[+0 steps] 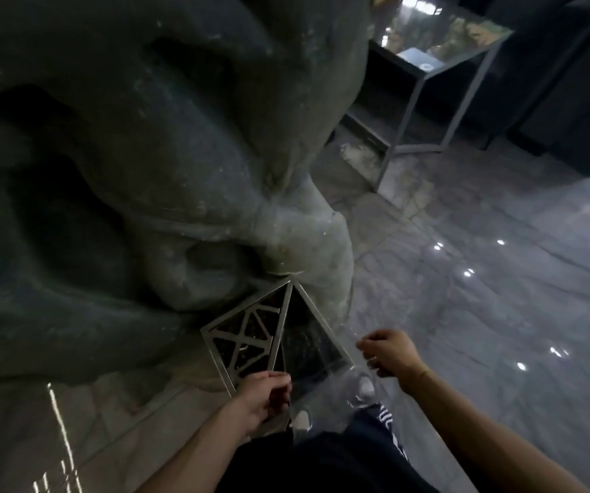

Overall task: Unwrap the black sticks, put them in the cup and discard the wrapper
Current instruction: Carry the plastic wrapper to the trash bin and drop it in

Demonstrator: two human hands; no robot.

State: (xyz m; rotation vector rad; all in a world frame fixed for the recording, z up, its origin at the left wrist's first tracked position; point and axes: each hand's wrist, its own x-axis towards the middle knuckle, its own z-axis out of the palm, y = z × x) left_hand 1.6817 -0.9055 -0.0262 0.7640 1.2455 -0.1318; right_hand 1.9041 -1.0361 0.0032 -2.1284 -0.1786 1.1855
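Observation:
I stand over a metal-framed, angular bin (247, 338) with a dark opening. A clear plastic wrapper (329, 389) is stretched between my hands just above and in front of that opening. My left hand (265, 394) pinches the wrapper's left edge near the bin's front corner. My right hand (389, 357) grips its right edge, a little higher and to the right of the bin. No black sticks and no cup are in view.
A large grey sculpted stone column (144, 154) rises right behind the bin. A glass-topped metal table (439, 55) stands at the back right. A glossy tiled floor (482, 279) spreads to the right. My shoes (364, 386) show through the wrapper.

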